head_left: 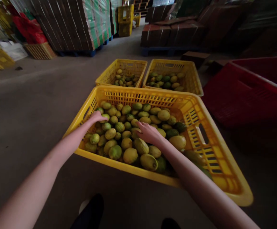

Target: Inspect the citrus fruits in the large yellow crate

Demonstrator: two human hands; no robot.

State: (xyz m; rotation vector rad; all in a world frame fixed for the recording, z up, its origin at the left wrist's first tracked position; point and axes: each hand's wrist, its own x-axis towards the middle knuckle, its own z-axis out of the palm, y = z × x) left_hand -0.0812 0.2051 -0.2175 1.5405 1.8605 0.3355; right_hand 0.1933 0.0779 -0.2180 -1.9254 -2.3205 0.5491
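A yellow slatted crate (133, 92) in front of me holds many lemons (130, 155), some yellow, some green. At its left side, my left hand (97, 117) is closed around a greenish lemon (105, 117); its fingers are partly hidden behind the fruit. Over the middle of the pile is my right hand (150, 131), palm down, with thumb and fingers apart. Its fingertips are close to a yellow-green lemon (135, 133), and I see nothing plainly gripped in it.
Two more yellow crates (120, 63) (176, 62) with lemons stand just beyond the front one. A large red bin (245, 92) is at the right. Wrapped pallet stacks (97, 22) and cartons (156, 35) stand at the back. Grey floor (33, 105) lies at the left.
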